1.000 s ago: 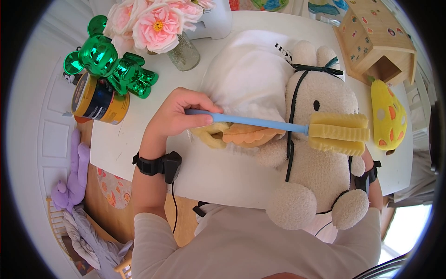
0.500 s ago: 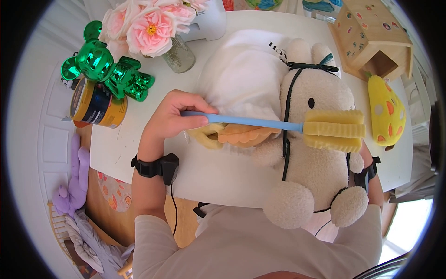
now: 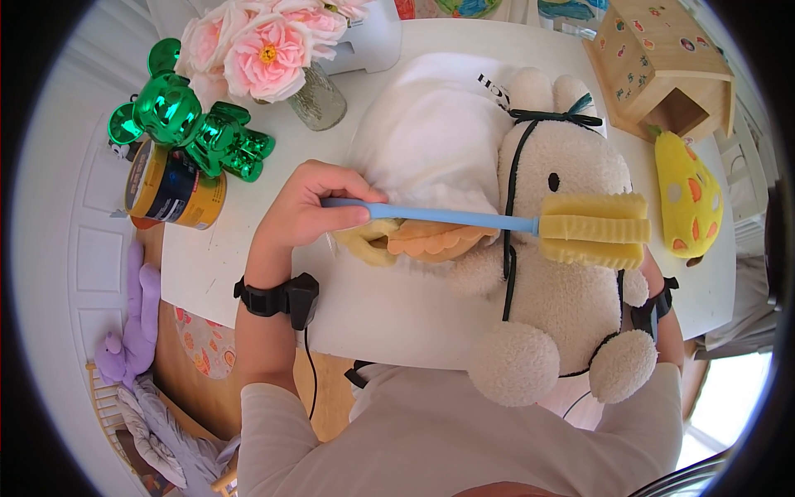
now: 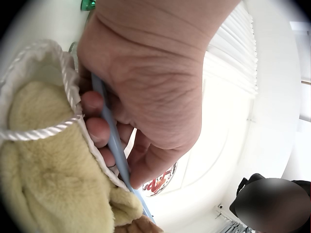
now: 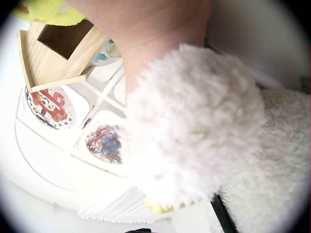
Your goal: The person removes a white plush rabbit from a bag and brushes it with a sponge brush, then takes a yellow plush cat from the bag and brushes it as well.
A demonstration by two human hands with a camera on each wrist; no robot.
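My left hand (image 3: 323, 203) pinches the blue handle (image 3: 464, 217) of a sponge bottle brush between thumb and fingers. Its yellow ribbed sponge head (image 3: 593, 228) overlaps a white plush toy (image 3: 571, 306) with a dark cord round it. Behind that toy goes my right hand (image 3: 652, 280), mostly hidden; in the right wrist view a fluffy white paw (image 5: 194, 121) covers its fingers. Below the handle, a pale yellow plush (image 4: 53, 145) and an orange scalloped piece (image 3: 439, 242) show at the mouth of a white drawstring bag (image 3: 431, 132).
A shiny green bear figure (image 3: 170, 112) lies on a yellow tub (image 3: 195, 199) at the left, beside a glass vase (image 3: 319, 99) of pink flowers. To the right stand a wooden house (image 3: 654, 66) and a yellow spotted plush (image 3: 687, 199). The white table (image 3: 381, 323) ends near my body.
The whole head view has shifted slightly. My hands, the bottle brush and the white plush toy keep nearly the same places relative to the table.
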